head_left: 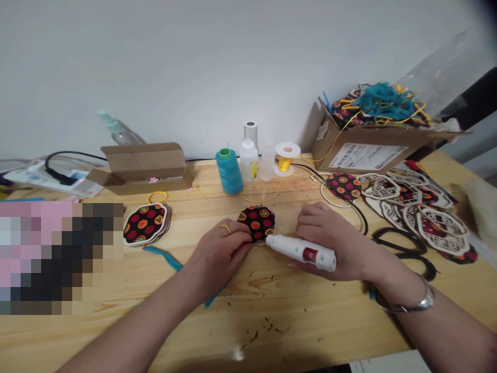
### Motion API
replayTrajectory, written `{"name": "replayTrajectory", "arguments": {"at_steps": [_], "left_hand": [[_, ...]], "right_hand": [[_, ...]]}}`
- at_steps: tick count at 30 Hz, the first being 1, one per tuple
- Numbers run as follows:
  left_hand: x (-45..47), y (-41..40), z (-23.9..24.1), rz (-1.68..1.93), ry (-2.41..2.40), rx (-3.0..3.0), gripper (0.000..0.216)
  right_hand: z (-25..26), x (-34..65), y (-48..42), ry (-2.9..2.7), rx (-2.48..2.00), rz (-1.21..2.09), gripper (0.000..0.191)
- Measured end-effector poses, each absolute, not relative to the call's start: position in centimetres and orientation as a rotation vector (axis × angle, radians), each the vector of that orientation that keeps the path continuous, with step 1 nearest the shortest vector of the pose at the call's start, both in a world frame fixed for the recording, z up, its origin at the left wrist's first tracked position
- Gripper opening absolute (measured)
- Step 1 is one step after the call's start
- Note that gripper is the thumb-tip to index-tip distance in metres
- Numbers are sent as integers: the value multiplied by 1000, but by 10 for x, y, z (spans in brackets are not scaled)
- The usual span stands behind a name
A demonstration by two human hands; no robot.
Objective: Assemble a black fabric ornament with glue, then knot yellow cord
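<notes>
My left hand (223, 248) pinches the near edge of a round black fabric piece (259, 220) with red and yellow flowers, holding it on the wooden table (248, 311). My right hand (334, 241) is wrapped round a white glue gun (301, 251), whose tip touches the piece's lower right edge. A teal tassel cord (163, 255) lies under my left wrist. A silver bracelet sits on my right wrist.
A stack of similar fabric pieces (145, 223) lies at left, by an open cardboard box (143, 166). A teal thread spool (229, 170), white bottles (248, 158) and yellow cord reel (286, 155) stand behind. Black scissors (407, 251), cut-out pieces (419, 207) and a full carton (368, 140) are at right.
</notes>
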State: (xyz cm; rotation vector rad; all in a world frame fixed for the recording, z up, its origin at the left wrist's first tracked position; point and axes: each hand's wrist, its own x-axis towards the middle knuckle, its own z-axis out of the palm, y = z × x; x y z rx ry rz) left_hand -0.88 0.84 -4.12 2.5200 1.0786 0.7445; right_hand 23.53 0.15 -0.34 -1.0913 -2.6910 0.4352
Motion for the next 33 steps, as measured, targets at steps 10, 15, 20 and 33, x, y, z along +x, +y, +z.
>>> {"name": "replayTrajectory", "arguments": {"at_steps": [10, 15, 20, 33], "left_hand": [[-8, 9, -43, 762, 1087, 2509, 11], [-10, 8, -44, 750, 1068, 2496, 11], [-14, 10, -42, 671, 1037, 2485, 17], [-19, 13, -38, 549, 977, 2439, 16]], "right_hand": [[3, 242, 1, -2583, -938, 740, 29], [-1, 236, 0, -2571, -944, 690, 29], [-5, 231, -1, -2605, -977, 613, 30], [-7, 228, -1, -2630, -1030, 552, 32]]}}
